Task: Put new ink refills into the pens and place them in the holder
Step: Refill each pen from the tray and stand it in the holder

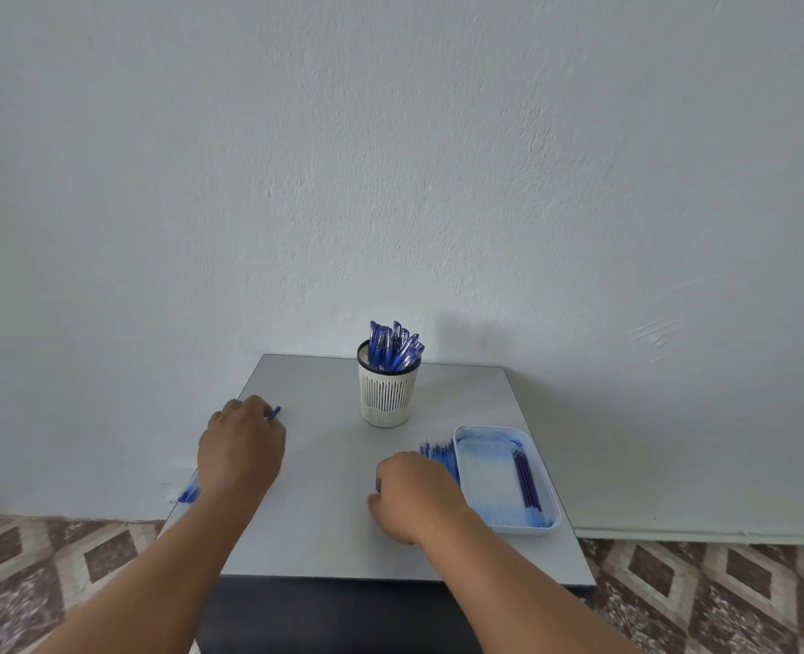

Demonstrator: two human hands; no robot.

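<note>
2 bare forearms, left hand (pixel 241 448), right hand (pixel 414 493), no sleeves

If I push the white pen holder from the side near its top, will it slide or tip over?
The pen holder is tall and narrow, and the pens stand above its rim, so a high push would probably tip it. A low push would more likely slide it, since the table looks smooth. It seems light plastic, so either would need little force.

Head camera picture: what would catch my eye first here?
The white slotted holder crammed with blue pens stands at the table's far middle. In front, the left hand covers a pen near the left edge. The right hand reaches a row of refills beside the ink-stained tray.
</note>
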